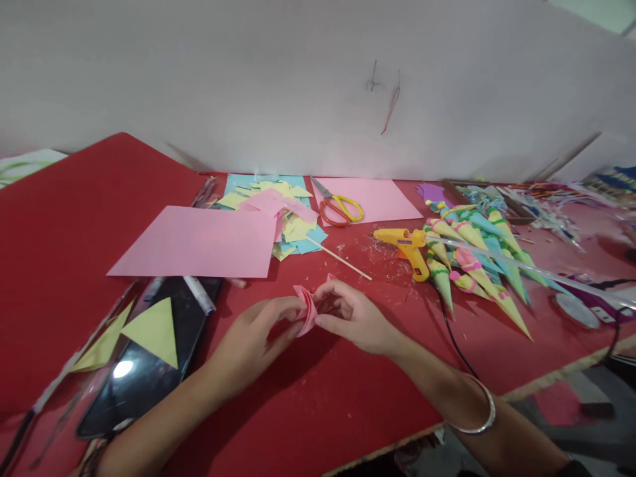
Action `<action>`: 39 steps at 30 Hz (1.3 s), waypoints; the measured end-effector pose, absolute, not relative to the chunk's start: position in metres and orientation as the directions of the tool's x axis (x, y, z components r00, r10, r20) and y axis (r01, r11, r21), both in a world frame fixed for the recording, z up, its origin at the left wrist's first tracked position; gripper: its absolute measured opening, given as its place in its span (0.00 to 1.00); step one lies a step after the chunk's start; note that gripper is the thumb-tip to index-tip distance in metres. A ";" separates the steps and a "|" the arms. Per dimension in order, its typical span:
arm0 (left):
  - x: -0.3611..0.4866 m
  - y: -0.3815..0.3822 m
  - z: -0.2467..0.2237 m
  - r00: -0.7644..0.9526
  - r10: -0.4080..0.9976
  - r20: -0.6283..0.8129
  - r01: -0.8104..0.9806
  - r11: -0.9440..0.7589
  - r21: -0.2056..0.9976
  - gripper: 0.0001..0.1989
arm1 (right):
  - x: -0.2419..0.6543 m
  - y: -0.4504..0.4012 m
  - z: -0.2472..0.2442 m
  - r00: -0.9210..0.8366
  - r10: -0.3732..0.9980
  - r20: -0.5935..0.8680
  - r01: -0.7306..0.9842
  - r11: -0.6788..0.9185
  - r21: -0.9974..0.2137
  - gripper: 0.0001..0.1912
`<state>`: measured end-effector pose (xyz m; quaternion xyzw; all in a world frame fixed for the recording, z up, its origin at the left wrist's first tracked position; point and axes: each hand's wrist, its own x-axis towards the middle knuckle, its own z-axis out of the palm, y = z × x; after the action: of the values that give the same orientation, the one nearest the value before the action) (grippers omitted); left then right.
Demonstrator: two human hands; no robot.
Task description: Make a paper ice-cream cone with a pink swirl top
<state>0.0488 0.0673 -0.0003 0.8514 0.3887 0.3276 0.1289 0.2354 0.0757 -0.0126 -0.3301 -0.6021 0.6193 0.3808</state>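
Observation:
Above the red table, a small folded pink paper piece point(307, 310) is pinched between the fingers of my left hand point(268, 326). My right hand point(350, 317) touches the right side of this folded paper, thumb and fingers bent together around its edge. Beyond my hands lies a thin wooden stick point(342, 257), its far end over yellow and blue paper pieces point(298, 228). Scissors with red and yellow handles point(338, 204) rest partly on a pink sheet point(382, 199). Another pink sheet point(199, 242) is to the left.
A yellow glue gun point(405, 248) with a long clear stick lies at right, beside several decorated paper cones point(477, 255). Its black cable point(450, 324) runs toward the front edge. At left, a dark phone-like slab point(144, 377) carries a yellow paper triangle point(156, 331).

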 end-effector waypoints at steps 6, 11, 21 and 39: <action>0.050 0.066 0.000 0.472 0.769 0.431 0.571 -0.639 0.515 0.04 | 0.236 0.072 -0.007 -0.514 0.853 0.088 0.004 0.105 -0.994 0.16; 0.049 0.065 -0.007 0.487 0.808 0.331 0.577 -0.583 0.573 0.03 | 0.235 0.070 -0.005 -0.511 0.853 0.106 0.100 0.181 -0.978 0.15; 0.051 0.068 -0.005 0.591 0.762 0.264 0.601 -0.635 0.485 0.04 | 0.236 0.070 -0.002 -0.572 0.814 0.103 0.129 0.214 -0.968 0.22; 0.050 0.068 -0.004 0.670 0.550 0.499 0.495 -0.832 0.251 0.11 | 0.234 0.071 -0.005 -0.538 0.833 0.133 0.005 0.161 -0.987 0.09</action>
<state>0.0500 0.0682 -0.0037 0.9126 0.2863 0.2881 0.0472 0.2335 0.0707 -0.0048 -0.3131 -0.6687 0.5672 0.3649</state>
